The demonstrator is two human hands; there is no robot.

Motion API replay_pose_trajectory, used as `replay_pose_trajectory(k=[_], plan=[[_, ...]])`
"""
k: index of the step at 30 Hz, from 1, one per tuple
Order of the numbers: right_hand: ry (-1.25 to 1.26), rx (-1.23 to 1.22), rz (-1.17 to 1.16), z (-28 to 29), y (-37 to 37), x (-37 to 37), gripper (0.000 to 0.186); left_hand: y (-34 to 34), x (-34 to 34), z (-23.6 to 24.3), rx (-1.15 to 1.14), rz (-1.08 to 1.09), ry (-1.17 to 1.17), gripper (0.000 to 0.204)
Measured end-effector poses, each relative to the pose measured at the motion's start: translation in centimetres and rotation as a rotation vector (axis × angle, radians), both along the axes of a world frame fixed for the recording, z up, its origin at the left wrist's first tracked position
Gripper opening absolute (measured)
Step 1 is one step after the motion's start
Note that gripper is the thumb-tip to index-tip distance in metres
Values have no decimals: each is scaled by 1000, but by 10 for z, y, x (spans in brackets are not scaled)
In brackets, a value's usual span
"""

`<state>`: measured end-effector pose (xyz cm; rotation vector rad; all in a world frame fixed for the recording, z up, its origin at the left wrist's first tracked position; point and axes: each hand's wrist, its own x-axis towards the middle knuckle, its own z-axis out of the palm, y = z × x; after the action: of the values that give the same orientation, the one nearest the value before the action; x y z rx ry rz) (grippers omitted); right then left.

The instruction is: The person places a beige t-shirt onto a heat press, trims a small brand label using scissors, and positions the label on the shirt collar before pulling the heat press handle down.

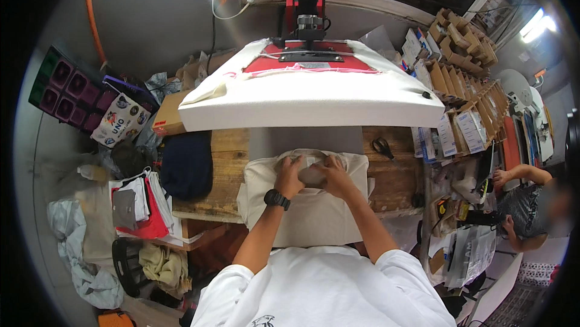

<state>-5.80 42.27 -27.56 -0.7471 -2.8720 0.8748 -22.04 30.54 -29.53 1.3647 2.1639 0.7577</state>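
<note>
A beige T-shirt (317,218) lies over the front of a grey flat plate (302,139), and its lower part hangs toward me over the table edge. Both of my hands are at its neck opening. On the left side of the collar, my left hand (290,177), with a black watch on the wrist, has its fingers closed on the cloth. My right hand (339,177) grips the collar's other side, thumb pointing inward. A pale label shows between them. Above and beyond hangs the heat press's upper plate (314,112), wrapped in white cloth.
On the wooden table (229,164) a folded navy garment (186,164) sits at left and black-handled scissors (382,147) at right. Folded garments (151,224) are stacked further left. Cardboard boxes (468,94) crowd the right, where another person (528,206) works.
</note>
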Motion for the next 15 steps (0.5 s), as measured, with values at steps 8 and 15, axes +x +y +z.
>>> replay_pose_trajectory(k=[8, 15], plan=[[10, -130, -110, 4, -4, 0, 79, -10, 1, -3, 50, 2, -31, 93], [-64, -52, -63, -15, 12, 0, 83, -10, -17, 3, -68, -52, -56, 87]])
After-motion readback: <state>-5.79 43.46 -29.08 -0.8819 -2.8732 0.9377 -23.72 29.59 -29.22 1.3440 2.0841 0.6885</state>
